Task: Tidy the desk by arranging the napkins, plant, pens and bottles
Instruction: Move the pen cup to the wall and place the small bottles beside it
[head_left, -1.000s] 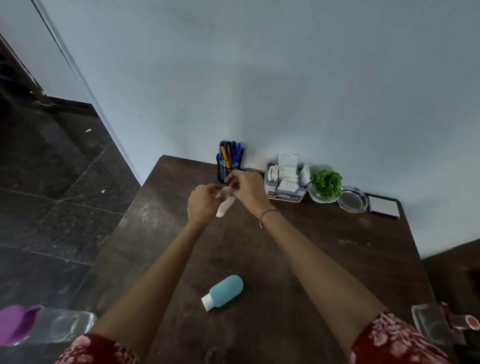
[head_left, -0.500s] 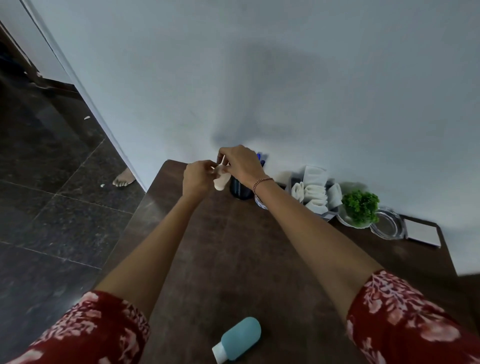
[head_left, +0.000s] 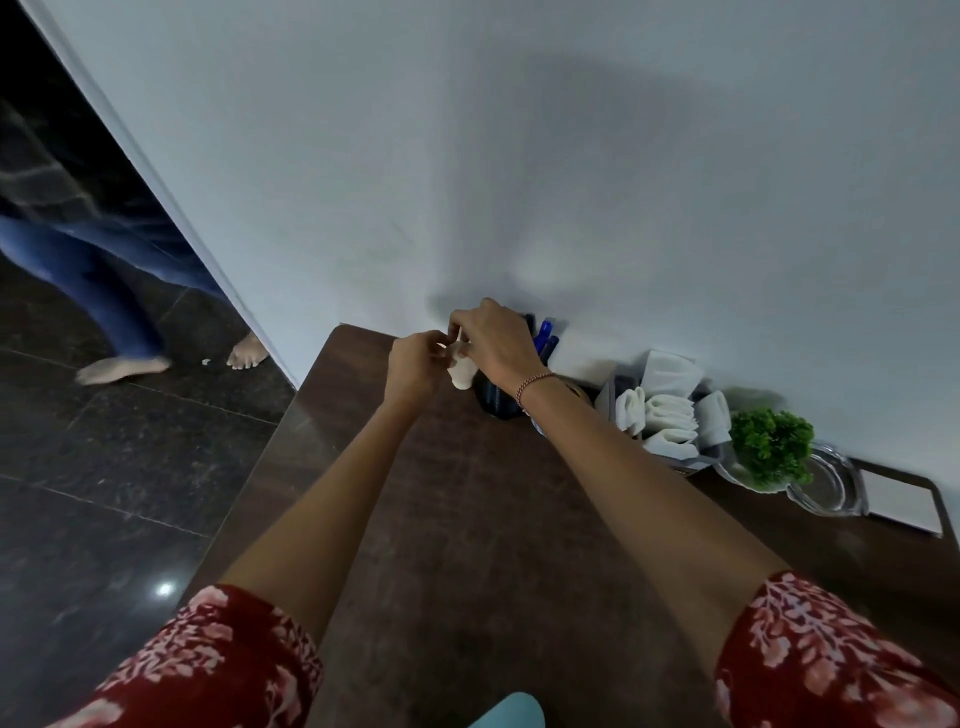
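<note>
Pinching a small white roll (head_left: 462, 371) between them, the left hand (head_left: 413, 364) and right hand (head_left: 496, 338) are holding it just above the dark pen cup (head_left: 498, 402) at the far edge of the desk (head_left: 467, 519), fingers curled onto its top end. Blue pens (head_left: 544, 335) are poking up behind the right hand. White napkins (head_left: 667, 415) are sitting in their holder near the cup, the green plant (head_left: 771, 444) is standing just beyond them, and a teal bottle (head_left: 511, 712) is lying at the near edge.

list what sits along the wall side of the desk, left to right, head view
Pen cup, napkins, green plant, glass dish, white notepad. The left hand, right hand and the small white bottle they hold overlap the pen cup, so they are left out.
</note>
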